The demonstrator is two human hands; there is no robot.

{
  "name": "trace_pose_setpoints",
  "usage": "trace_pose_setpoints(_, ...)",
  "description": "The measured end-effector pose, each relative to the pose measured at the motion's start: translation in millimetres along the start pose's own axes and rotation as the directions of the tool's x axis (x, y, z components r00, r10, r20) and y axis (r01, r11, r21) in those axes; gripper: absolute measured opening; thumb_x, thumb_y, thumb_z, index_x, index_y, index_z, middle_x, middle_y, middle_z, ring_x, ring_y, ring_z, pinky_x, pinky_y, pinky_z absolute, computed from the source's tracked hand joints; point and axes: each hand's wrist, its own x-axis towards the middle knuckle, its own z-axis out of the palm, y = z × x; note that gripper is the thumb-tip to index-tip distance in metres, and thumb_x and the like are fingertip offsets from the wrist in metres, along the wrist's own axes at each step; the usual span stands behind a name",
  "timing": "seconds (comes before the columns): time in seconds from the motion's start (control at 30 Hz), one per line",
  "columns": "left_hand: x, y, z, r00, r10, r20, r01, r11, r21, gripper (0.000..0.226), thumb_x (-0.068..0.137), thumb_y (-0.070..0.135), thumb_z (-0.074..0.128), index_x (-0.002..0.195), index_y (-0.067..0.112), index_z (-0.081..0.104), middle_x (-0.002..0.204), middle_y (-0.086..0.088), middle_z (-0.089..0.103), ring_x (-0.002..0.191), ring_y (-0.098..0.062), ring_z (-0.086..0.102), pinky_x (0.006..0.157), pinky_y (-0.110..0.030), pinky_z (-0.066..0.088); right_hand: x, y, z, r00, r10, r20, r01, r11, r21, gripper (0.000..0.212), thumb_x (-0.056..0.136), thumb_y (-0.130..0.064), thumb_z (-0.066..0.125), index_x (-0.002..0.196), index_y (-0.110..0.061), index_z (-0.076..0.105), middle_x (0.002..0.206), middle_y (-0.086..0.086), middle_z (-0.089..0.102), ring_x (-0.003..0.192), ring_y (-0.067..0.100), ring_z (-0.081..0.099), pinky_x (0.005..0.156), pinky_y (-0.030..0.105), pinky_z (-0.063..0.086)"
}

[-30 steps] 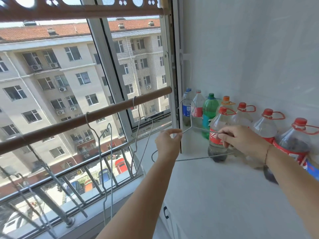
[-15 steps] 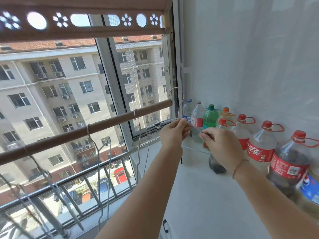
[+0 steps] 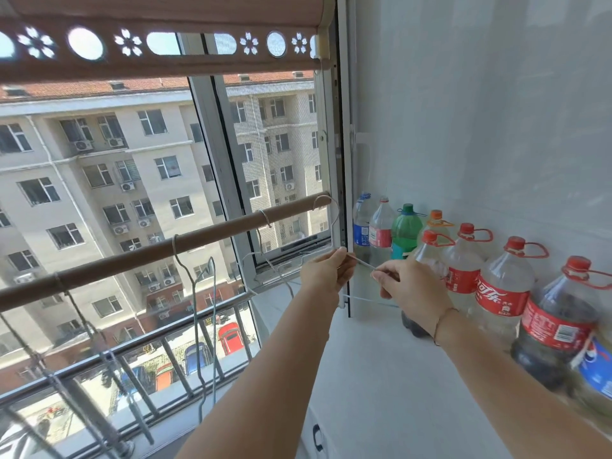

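A thin wire hanger [image 3: 362,262] is held up at the right end of a brown rail [image 3: 159,250] that runs across the window. Its hook [image 3: 332,210] curves over the rail's right tip. My left hand [image 3: 328,271] pinches the hanger just below the hook. My right hand [image 3: 409,283] pinches the hanger's sloping shoulder wire a little to the right. The hanger's bottom wire [image 3: 364,299] shows between my wrists.
Other wire hangers [image 3: 195,293] hang on the rail further left. Several large plastic bottles [image 3: 500,286] line the white wall on a white counter [image 3: 381,392]. A patterned blind [image 3: 159,44] covers the window top; metal guard bars [image 3: 165,356] run below.
Both hands have lifted the hanger from counter height up and left toward the rail, and the hook has reached the rail's right end. The camera has tilted upward.
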Motion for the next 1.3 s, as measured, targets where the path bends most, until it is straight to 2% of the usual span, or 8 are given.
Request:
trace_pose_setpoints(0.2,2.1,-0.8,-0.2,1.000,0.024,-0.010,-0.024,1.000,0.000,0.025,0.088,0.009,0.061,0.109,-0.004,0.064,0.076,-0.010,0.068,0.064,-0.015,0.065,0.064,-0.022,0.057,0.9,1.6,3.1,0.998,-0.025,-0.049,0.026,0.999,0.024,0.015,0.090,-0.028,0.054,0.087,-0.020,0.067,0.062,-0.010,0.066,0.061,0.005,0.063,0.064,0.025,0.053)
trace_pose_setpoints(0.53,8.5,22.2,5.9,0.999,0.035,-0.004,-0.036,0.997,-0.067,0.010,0.087,0.004,0.061,0.093,-0.003,0.064,0.073,-0.011,0.065,0.060,-0.016,0.063,0.058,-0.022,0.057,24.7,-8.7,-0.8,0.998,-0.032,-0.048,0.036,0.997,0.069,0.016,0.090,-0.028,0.054,0.086,-0.019,0.067,0.064,-0.005,0.069,0.060,0.006,0.064,0.064,0.024,0.051)
trace_pose_setpoints(0.7,10.9,18.5,3.3,1.000,0.012,-0.017,-0.012,1.000,-0.028,0.009,0.088,0.005,0.060,0.090,-0.003,0.064,0.073,-0.011,0.064,0.064,-0.017,0.061,0.059,-0.021,0.056,27.1,-3.9,6.0,1.000,-0.007,0.015,0.006,0.998,0.064,0.018,0.091,-0.027,0.053,0.082,-0.019,0.066,0.065,-0.005,0.067,0.056,-0.002,0.057,0.053,0.011,0.035)
trace_pose_setpoints(0.8,11.9,20.4,5.1,0.999,0.026,-0.023,-0.027,0.999,-0.018,0.009,0.088,0.006,0.060,0.089,-0.002,0.065,0.073,-0.010,0.065,0.064,-0.016,0.061,0.058,-0.020,0.056,27.0,-3.1,6.7,1.000,-0.011,0.000,0.011,0.992,0.124,0.020,0.091,-0.027,0.053,0.079,-0.018,0.065,0.063,-0.004,0.067,0.053,-0.001,0.057,0.051,0.008,0.036)
trace_pose_setpoints(0.9,13.2,24.0,6.1,0.999,0.041,-0.017,-0.041,0.999,-0.033,0.010,0.088,0.005,0.059,0.081,0.000,0.065,0.072,-0.010,0.064,0.063,-0.016,0.061,0.061,-0.021,0.055,29.9,-5.2,6.6,1.000,-0.010,-0.015,0.012,0.988,0.151,0.021,0.091,-0.028,0.054,0.079,-0.016,0.067,0.062,-0.003,0.068,0.054,0.002,0.059,0.055,0.013,0.041)
trace_pose_setpoints(1.03,15.1,19.4,-0.2,0.999,0.011,-0.047,-0.014,0.998,-0.060,0.009,0.088,0.004,0.059,0.090,-0.003,0.064,0.073,-0.011,0.064,0.054,-0.014,0.064,0.052,-0.019,0.056,29.6,-3.6,11.0,1.000,0.002,0.020,-0.004,0.991,0.131,0.021,0.091,-0.028,0.054,0.082,-0.014,0.068,0.065,-0.001,0.070,0.057,0.007,0.062,0.060,0.021,0.048)
trace_pose_setpoints(1.2,9.1,10.7,-4.0,0.995,-0.017,-0.095,0.013,0.999,-0.037,0.011,0.088,0.003,0.059,0.089,-0.006,0.065,0.067,-0.011,0.063,0.042,-0.010,0.062,0.050,-0.019,0.055,22.9,4.5,15.0,0.999,0.003,0.041,-0.007,0.995,0.102,0.021,0.091,-0.027,0.054,0.074,-0.021,0.064,0.062,-0.005,0.066,0.053,-0.001,0.060,0.060,0.021,0.045)
trace_pose_setpoints(1.3,0.0,13.9,-5.2,0.996,-0.027,-0.083,0.022,0.998,-0.052,0.018,0.089,0.000,0.054,0.071,0.001,0.058,0.063,-0.008,0.052,0.050,-0.012,0.049,0.045,-0.013,0.046,18.3,5.2,13.9,1.000,0.011,0.022,-0.013,0.995,0.095,0.013,0.090,-0.027,0.055,0.084,-0.023,0.066,0.078,-0.004,0.069,0.072,0.006,0.063,0.064,0.020,0.044)
